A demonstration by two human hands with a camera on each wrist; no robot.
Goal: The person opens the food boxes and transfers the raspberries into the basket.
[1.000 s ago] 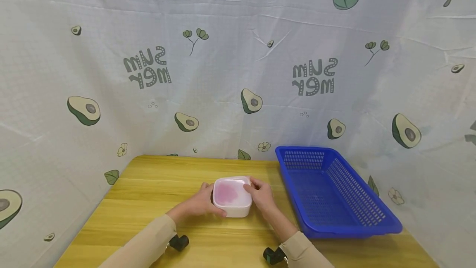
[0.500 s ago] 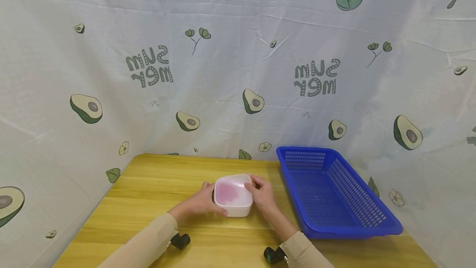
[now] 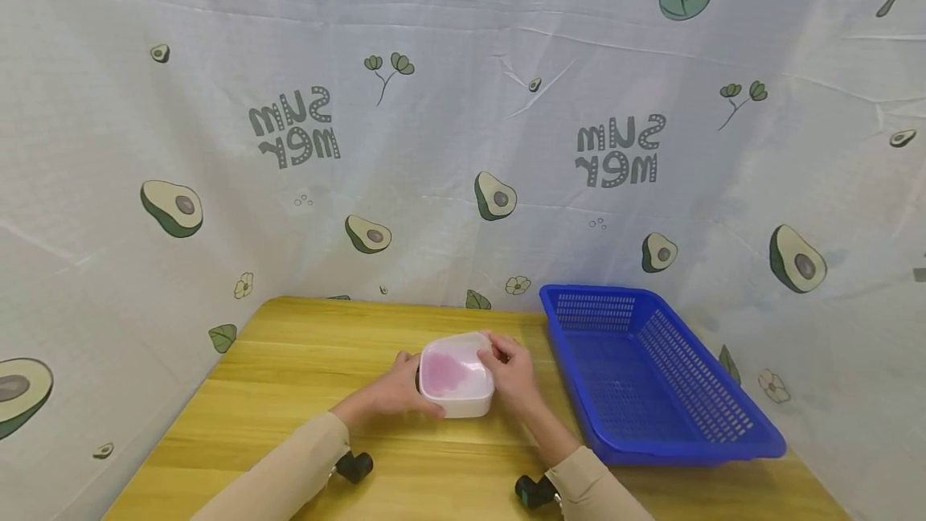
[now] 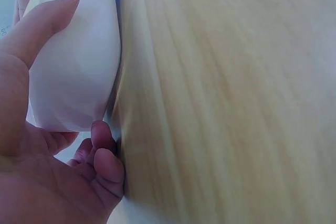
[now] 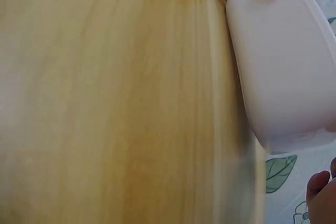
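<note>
A white plastic food container (image 3: 463,406) with rounded corners sits near the middle of the wooden table. On its top is a translucent lid (image 3: 470,376) with a pink patch showing at the left. My left hand (image 3: 396,389) grips the container's left side, its thumb along the near wall, as the left wrist view shows on the white wall (image 4: 79,61). At the far right corner, my right hand (image 3: 515,376) pinches the lid's edge between thumb and fingers. That corner looks raised. In the right wrist view only fingertips (image 5: 320,195) show, beside the container.
A blue perforated plastic basket (image 3: 579,416) stands to the right of my right hand. Behind the wooden table (image 3: 318,344) hangs a pale cloth (image 3: 434,135) printed with avocados and leaves. A black wrist camera (image 3: 354,467) hangs below the left sleeve, and another (image 3: 534,492) below the right.
The lid's far right corner has risen a little with my right hand. My left hand keeps its grip on the container. The whole head view has shifted slightly.
</note>
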